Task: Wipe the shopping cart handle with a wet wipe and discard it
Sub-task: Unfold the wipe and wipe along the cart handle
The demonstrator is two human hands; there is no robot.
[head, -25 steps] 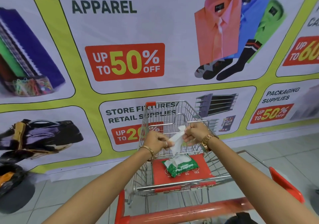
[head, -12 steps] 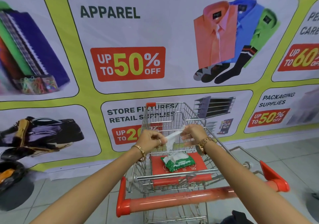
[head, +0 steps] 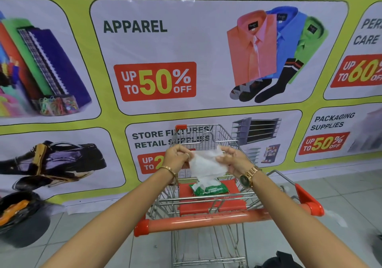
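Nearest me is the handle (head: 206, 219), an orange bar running left to right across the view, rising a little toward the right, with an end cap at each side. Nothing touches it; I judge the wiping has not begun.

Just past it, the pack (head: 208, 189) lies flat on the red seat flap (head: 231, 204) of the cart (head: 206, 135), its long side roughly parallel to the handle.

Above the pack I hold the wipe (head: 206, 164) between both hands. My left hand (head: 177, 156) is clenched on its left edge, fingers curled in. My right hand (head: 233, 161) pinches the right edge, the other fingers loosely bent. The wipe is stretched partly open, wider than tall at the top, with its lower corner hanging down toward the pack; I cannot tell whether that corner has cleared the pack.

So, as I read it: wipe drawn and being unfolded. Left to do: fold it round the handle, rub along its length, then discard it. The dark bag (head: 20, 212) on the floor at far left, below the banner (head: 144, 40), may be a bin; I cannot be sure.
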